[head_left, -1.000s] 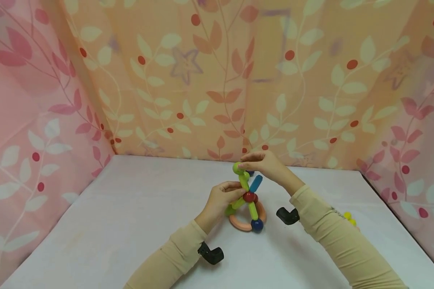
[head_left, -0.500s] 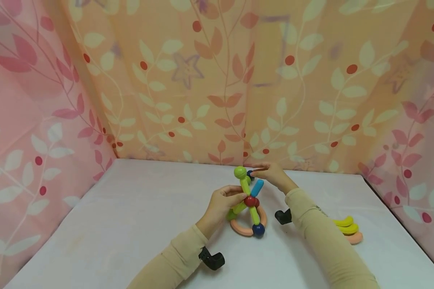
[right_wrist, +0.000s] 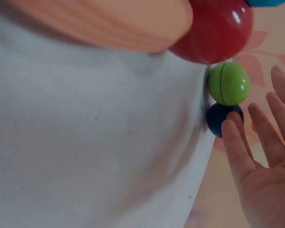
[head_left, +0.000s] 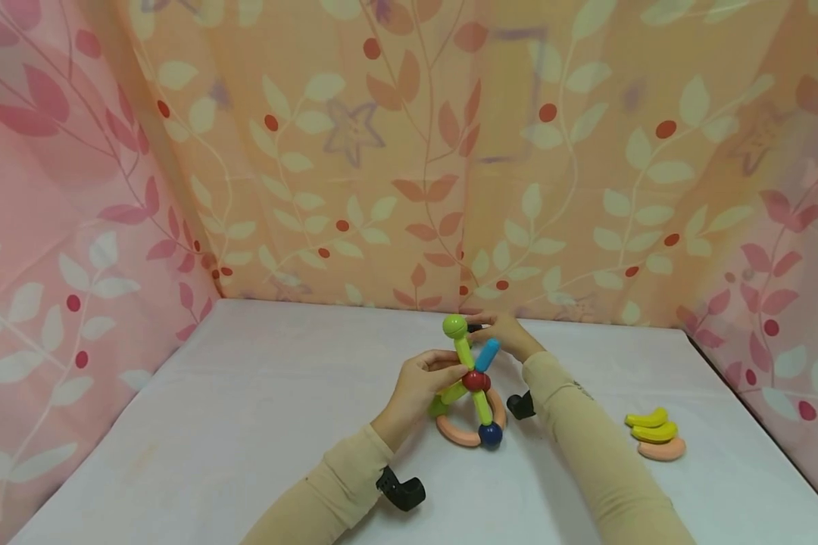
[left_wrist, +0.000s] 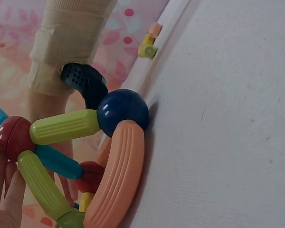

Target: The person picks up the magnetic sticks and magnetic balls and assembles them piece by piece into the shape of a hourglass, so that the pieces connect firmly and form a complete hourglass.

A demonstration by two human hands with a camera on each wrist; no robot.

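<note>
A stick-and-ball building toy [head_left: 477, 381] stands on the table, its base a ring of peach curved pieces [left_wrist: 119, 175]. Green sticks rise from the base to a red ball [left_wrist: 17, 138]. Above it, one green stick bears a green ball [head_left: 454, 326] and a blue stick [head_left: 488, 354] slants up. My left hand [head_left: 414, 382] pinches the toy near the red ball. Behind the toy, my right hand [head_left: 507, 333] reaches with fingers spread; in the right wrist view one finger overlaps a dark blue ball [right_wrist: 218, 119] beside another green ball [right_wrist: 229, 84]. Whether it touches the blue ball I cannot tell.
Two yellow curved pieces [head_left: 653, 431] and a peach curved piece [head_left: 663, 450] lie at the right on the white table [head_left: 245, 424]. A floral curtain [head_left: 354, 189] hangs along the back and sides. Each wrist carries a black camera mount [head_left: 402, 490].
My right hand has left the upper green ball and moved down and slightly left, behind the toy. Its sleeve has uncovered the yellow and peach pieces. The left hand keeps its grip.
</note>
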